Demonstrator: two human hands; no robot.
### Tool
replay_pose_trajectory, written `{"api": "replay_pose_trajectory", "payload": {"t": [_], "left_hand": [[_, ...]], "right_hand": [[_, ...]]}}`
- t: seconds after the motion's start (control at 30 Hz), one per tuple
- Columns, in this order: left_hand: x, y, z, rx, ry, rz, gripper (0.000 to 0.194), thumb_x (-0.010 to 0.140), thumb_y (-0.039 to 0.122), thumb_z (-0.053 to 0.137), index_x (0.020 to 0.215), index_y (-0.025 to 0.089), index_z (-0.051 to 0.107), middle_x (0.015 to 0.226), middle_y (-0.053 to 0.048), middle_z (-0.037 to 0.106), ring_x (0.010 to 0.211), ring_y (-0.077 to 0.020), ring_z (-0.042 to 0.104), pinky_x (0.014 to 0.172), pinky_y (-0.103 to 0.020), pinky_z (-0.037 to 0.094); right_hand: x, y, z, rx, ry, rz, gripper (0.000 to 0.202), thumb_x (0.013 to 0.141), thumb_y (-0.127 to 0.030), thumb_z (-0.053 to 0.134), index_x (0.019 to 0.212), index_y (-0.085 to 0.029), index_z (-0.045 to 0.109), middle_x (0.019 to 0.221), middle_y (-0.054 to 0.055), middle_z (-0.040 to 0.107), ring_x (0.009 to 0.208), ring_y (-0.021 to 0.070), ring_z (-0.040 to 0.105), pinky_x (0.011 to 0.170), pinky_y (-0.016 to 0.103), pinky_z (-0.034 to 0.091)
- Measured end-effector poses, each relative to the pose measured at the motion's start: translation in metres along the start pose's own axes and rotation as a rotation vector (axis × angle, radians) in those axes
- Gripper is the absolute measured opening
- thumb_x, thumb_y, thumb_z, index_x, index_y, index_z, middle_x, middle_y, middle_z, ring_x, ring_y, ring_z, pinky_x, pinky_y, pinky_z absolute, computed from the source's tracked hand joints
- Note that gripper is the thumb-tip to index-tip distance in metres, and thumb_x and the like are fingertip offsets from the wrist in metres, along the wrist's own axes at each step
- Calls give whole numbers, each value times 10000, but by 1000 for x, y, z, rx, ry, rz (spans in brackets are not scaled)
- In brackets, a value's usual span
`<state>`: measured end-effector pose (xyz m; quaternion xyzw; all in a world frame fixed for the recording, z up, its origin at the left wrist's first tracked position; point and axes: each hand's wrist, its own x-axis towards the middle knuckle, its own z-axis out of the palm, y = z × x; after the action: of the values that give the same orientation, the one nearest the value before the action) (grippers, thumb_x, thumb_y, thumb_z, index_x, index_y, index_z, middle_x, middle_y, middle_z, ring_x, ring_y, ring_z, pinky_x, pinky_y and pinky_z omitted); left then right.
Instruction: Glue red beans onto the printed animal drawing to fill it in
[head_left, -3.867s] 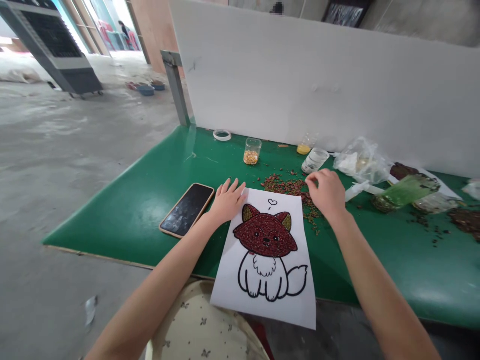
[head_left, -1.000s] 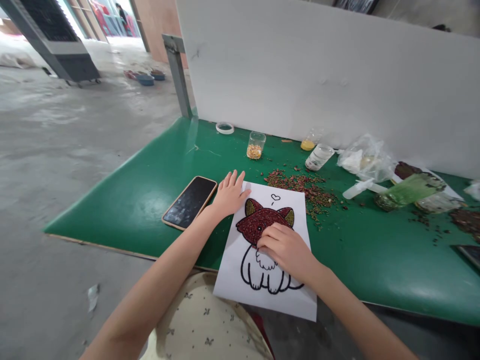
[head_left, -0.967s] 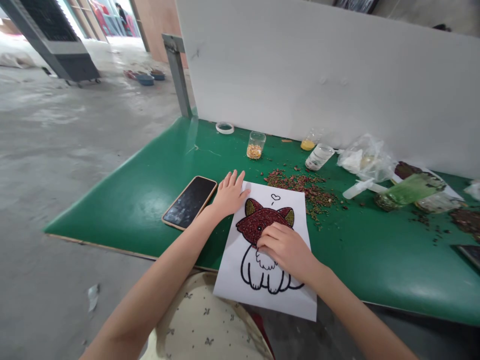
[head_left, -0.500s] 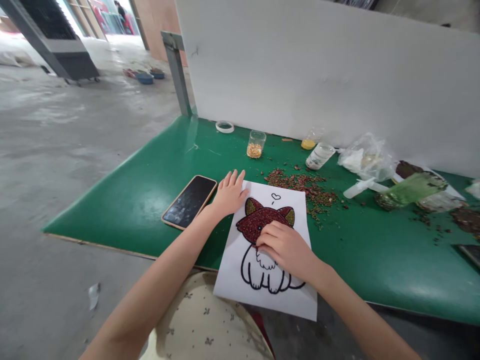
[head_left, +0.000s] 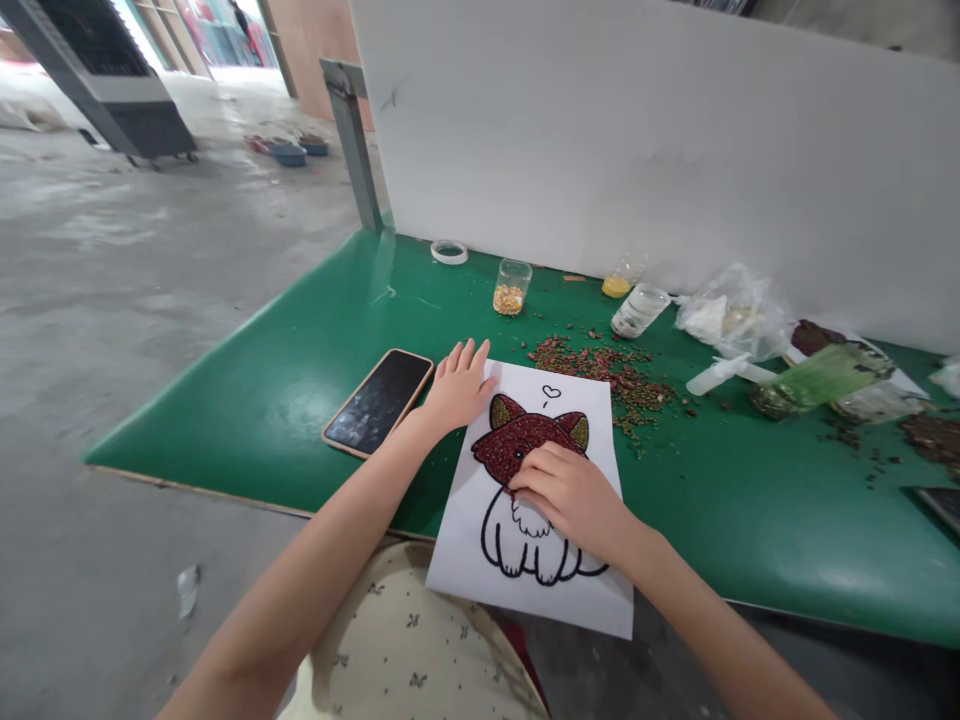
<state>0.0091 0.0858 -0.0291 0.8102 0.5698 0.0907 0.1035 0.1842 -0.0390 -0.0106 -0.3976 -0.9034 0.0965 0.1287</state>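
Green matting covers the table point(head_left: 285, 400) in the head view, and a white sheet of paper point(head_left: 480, 570) lies on it at the near edge, its lower end hanging over the edge toward the person's lap. The sheet's long axis runs from the person away toward the white backboard point(head_left: 637, 150), leaning slightly to the left at the far end. On it is a cartoon fox point(head_left: 517, 450) drawn in black outline, head pointing away from the person, the face filled in with dark red beans.

The left hand point(head_left: 457, 385) lies flat, fingers spread and slightly fanned, pressing the sheet's far left corner against the table. The right hand point(head_left: 574, 495) rests on the drawing, fingers bunched together with the tips on the lower edge of the red face; whether a bean is pinched between them cannot be told.

A phone point(head_left: 379, 400) lies screen up just left of the left hand. A loose scatter of red beans point(head_left: 607, 370) spreads beyond the sheet's far right corner. Farther back stand a small jar of yellow kernels point(head_left: 511, 288) and a tape ring point(head_left: 449, 251).
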Motion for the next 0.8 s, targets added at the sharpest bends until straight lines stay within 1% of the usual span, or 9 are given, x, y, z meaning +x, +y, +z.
{"api": "replay_pose_trajectory", "payload": {"t": [0.23,0.57,0.8], "left_hand": [[0,1,-1,5,-11,-6,596,928,394,315,1451,148,169,1515,-132,203,1396,-290,147,1097,-436,206],[0,0,0,20,-10,4,592,933,385,322,1451,138,178,1513,-140,203,1393,-291,154,1101,-441,201],[0,1,0,28,-18,3,596,935,387,330,1453,132,184,1511,-142,208,1392,-295,157,1104,-440,198]], "right_hand": [[-1,-1,4,4,24,-11,147,885,-222,515,860,-188,655,823,45,612,820,183,512,735,324,428],[-7,-2,8,15,122,-13,143,877,-229,539,905,-190,674,804,34,621,785,168,504,732,317,422],[-7,-2,11,-34,147,-48,150,884,-208,522,883,-188,671,784,37,614,769,170,500,721,319,411]]}}
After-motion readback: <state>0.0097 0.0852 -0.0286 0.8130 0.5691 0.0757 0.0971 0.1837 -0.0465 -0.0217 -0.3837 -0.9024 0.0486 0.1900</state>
